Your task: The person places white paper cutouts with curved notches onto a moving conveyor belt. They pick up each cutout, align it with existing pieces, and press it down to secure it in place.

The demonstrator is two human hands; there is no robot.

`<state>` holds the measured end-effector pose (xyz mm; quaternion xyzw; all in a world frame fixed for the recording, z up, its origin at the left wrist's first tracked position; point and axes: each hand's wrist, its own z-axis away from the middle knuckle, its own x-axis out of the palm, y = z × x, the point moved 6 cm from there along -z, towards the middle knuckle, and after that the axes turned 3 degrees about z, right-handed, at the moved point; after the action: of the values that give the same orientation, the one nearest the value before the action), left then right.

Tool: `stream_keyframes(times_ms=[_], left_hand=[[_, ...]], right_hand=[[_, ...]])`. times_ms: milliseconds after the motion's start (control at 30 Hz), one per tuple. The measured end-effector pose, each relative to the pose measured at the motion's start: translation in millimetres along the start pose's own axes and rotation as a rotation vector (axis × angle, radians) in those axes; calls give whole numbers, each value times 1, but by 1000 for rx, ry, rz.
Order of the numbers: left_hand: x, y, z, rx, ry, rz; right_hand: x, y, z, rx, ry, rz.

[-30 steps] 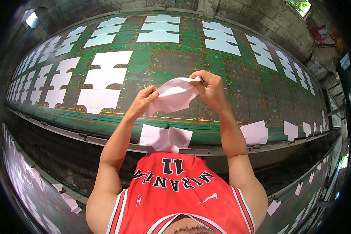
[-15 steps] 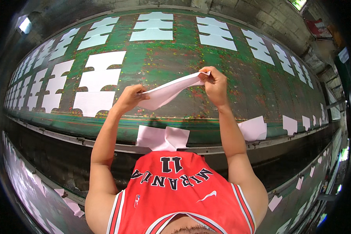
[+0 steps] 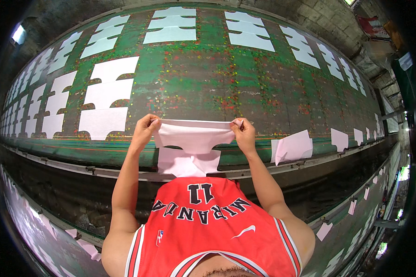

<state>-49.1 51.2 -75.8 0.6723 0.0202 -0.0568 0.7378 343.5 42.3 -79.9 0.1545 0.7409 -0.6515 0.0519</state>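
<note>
A white cut fabric panel hangs stretched between my two hands over the near side of the long green table. My left hand pinches its upper left corner, and my right hand pinches the upper right one. The top edge is taut and nearly level, while the lower part narrows between curved cutouts. Just below, toward me, pale fabric pieces lie on the table's near edge, partly overlapped by the held panel.
White cut panels lie flat in rows at the left, with another row of panels along the far side. To the right, loose pale pieces rest by the near metal rail. Paint specks cover the tabletop.
Both hands have come down and nearer to me with the panel. Its slanted, folded shape has become spread out with a level top edge. The view has shifted slightly.
</note>
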Motion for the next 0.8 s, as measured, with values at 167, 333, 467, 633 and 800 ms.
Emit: stream_keyframes(times_ms=[167,333,467,633,800], left_hand=[[6,-38,-42,102,157,-391],[5,-50,-69,139,297,-475],[2,-50,-75,108,352,-544],[1,-51,-81,101,359,-536],[3,-50,-86,103,360,-605]], right_hand=[[14,43,-32,50,29,232],[25,60,-56,29,-13,336],[27,60,-61,-12,-16,338],[30,68,-66,31,-13,320],[31,71,-70,26,-23,342]])
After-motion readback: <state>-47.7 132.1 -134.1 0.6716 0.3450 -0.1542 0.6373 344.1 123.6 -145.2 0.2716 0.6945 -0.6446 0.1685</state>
